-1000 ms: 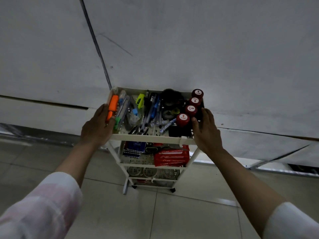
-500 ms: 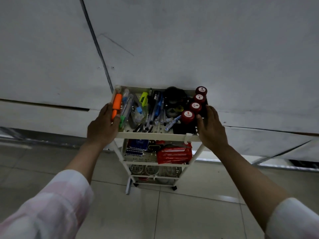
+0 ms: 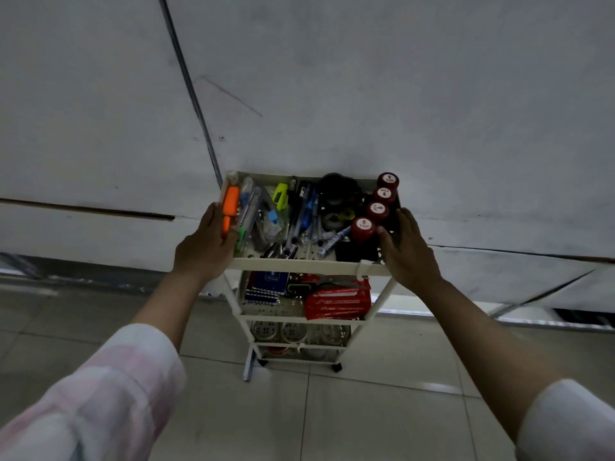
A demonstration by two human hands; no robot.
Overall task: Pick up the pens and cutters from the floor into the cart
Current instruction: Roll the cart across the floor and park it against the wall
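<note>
A white tiered cart (image 3: 299, 263) stands on the tiled floor against the wall. Its top tray holds an orange cutter (image 3: 229, 207) at the left, a yellow-green highlighter (image 3: 281, 194), several pens (image 3: 304, 214) in the middle and a white marker (image 3: 334, 240). My left hand (image 3: 206, 244) grips the tray's left rim, thumb by the orange cutter. My right hand (image 3: 407, 247) grips the right rim beside the red-lidded jars (image 3: 364, 227). No pens or cutters show on the floor.
Dark tape rolls (image 3: 337, 191) sit at the back of the top tray. The second shelf carries a blue notebook (image 3: 266, 286) and a red packet (image 3: 337, 302); round containers fill the lower shelves. A pale wall (image 3: 366, 94) rises right behind the cart.
The cart, with both hands on its rim, has shifted slightly right and farther from me, toward the wall. My grip on it is unchanged.
</note>
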